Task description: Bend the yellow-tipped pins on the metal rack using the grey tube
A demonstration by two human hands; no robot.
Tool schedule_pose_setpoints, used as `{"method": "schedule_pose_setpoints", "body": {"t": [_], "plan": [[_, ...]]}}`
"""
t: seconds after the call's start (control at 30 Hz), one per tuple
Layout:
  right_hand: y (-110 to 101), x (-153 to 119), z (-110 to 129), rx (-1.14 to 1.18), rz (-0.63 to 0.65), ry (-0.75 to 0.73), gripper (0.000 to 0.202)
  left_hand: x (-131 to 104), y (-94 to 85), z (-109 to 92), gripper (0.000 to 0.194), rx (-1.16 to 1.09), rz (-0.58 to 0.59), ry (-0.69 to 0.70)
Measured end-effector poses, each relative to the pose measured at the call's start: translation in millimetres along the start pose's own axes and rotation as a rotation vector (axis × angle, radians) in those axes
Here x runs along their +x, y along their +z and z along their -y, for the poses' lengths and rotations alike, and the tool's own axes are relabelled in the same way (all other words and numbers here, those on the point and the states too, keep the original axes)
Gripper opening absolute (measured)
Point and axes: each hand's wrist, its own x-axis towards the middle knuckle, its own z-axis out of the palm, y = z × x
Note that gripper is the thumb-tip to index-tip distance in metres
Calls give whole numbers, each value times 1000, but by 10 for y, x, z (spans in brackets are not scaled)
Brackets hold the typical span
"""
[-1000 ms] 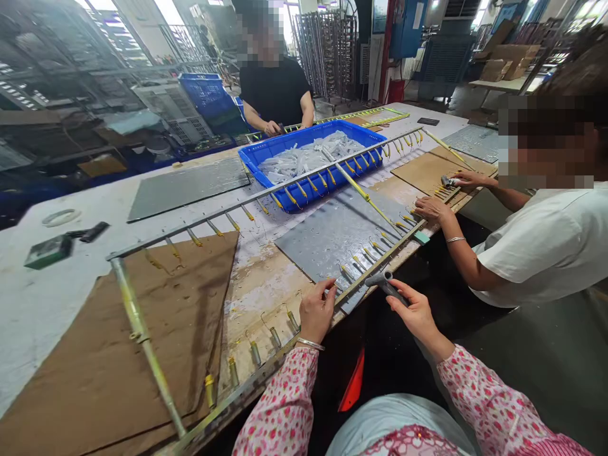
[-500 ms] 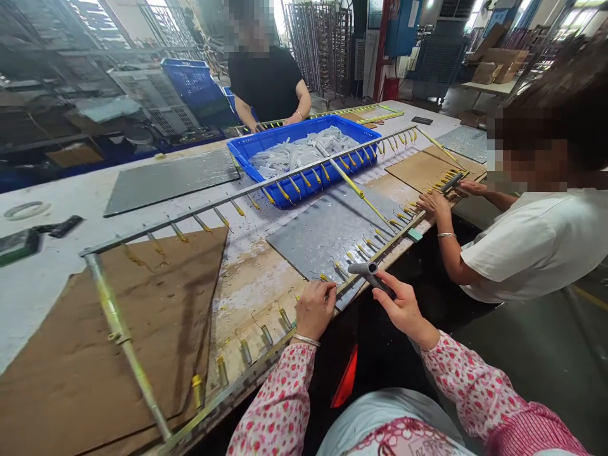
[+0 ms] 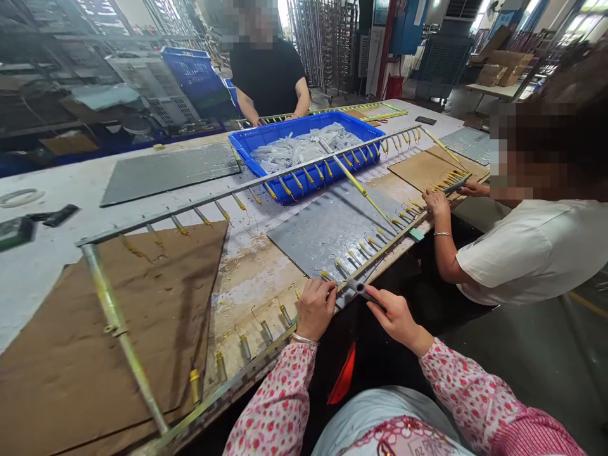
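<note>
My right hand point(image 3: 395, 320) grips the handle of a grey T-shaped pipe hammer point(image 3: 360, 289). Its head is at the near rail of a long metal rack frame point(image 3: 375, 258), just right of my left hand. My left hand point(image 3: 316, 308) is closed at that same rail, thumb and fingers pinched together; what they hold is hidden. Yellow-tipped hooks point(image 3: 341, 266) stick out from the rail on both sides of my hands. More yellow hooks point(image 3: 310, 174) hang along the far rail. A yellowed crossbar point(image 3: 349, 175) joins the two rails.
A blue crate point(image 3: 304, 130) full of clear plastic pieces stands behind the rack. Grey sheets and brown cardboard point(image 3: 142, 329) lie on the table. At right, a co-worker in a white shirt point(image 3: 527, 253) handles the same rack; another person in black point(image 3: 268, 79) works opposite.
My right hand has moved left and slightly down, bringing the hammer head from above the rail to the rail beside my left hand. My left hand stays in place.
</note>
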Motion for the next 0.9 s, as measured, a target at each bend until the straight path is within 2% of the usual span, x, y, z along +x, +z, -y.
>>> {"method": "schedule_pose_setpoints", "body": {"t": [0.07,0.13,0.23,0.3,0.43,0.47,0.6,0.67,0.77,0.8,0.9], "plan": [[-29,-5,8,-41,38,52,37,-2,-1,-7,15,4,2,7],[-99,16,70,-25,11,48,37,-4,0,-11,15,9,1,14],[-168,48,154,50,-101,-84,41,-9,4,-13,13,14,-2,17],[-138,42,146,46,-128,-132,41,-13,7,-12,14,15,-2,15],[-42,2,76,-42,30,-19,38,-19,10,-10,17,26,5,18],[-45,0,78,-33,34,-7,39,-20,10,-10,17,26,7,18],[-100,28,123,70,-127,-78,39,-22,10,-3,17,28,11,10],[-69,29,97,60,-138,-79,36,-21,9,1,18,32,12,13],[33,-1,-21,47,-11,13,37,-16,7,6,19,32,18,16],[55,-11,-70,60,-9,50,37,-12,6,8,20,28,18,16],[43,-33,-210,103,-158,121,36,-4,0,22,23,0,1,0]]}}
